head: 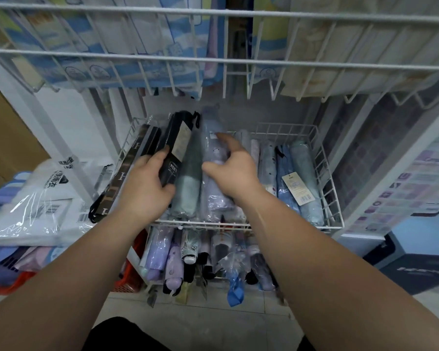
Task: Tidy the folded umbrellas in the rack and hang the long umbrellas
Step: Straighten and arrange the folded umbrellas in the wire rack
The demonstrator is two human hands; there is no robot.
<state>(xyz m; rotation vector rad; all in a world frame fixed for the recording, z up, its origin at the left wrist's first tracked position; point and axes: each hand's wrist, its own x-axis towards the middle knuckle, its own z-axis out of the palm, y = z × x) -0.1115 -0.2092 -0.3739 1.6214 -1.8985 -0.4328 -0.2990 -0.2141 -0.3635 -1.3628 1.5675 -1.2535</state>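
White wire rack [302, 226]; tiled floor [213, 312] (pale)

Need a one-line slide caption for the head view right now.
Left hand grips a black folded umbrella, right hand grips a lilac umbrella, in the white wire basket.

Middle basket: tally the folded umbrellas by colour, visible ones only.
Black umbrella, in left hand: 1
Brown striped umbrella: 1
Grey-green umbrella: 1
Lilac umbrella, in right hand: 1
Blue umbrellas: 2
Teal umbrella: 1
Pale umbrellas, partly hidden: 2
Total: 9
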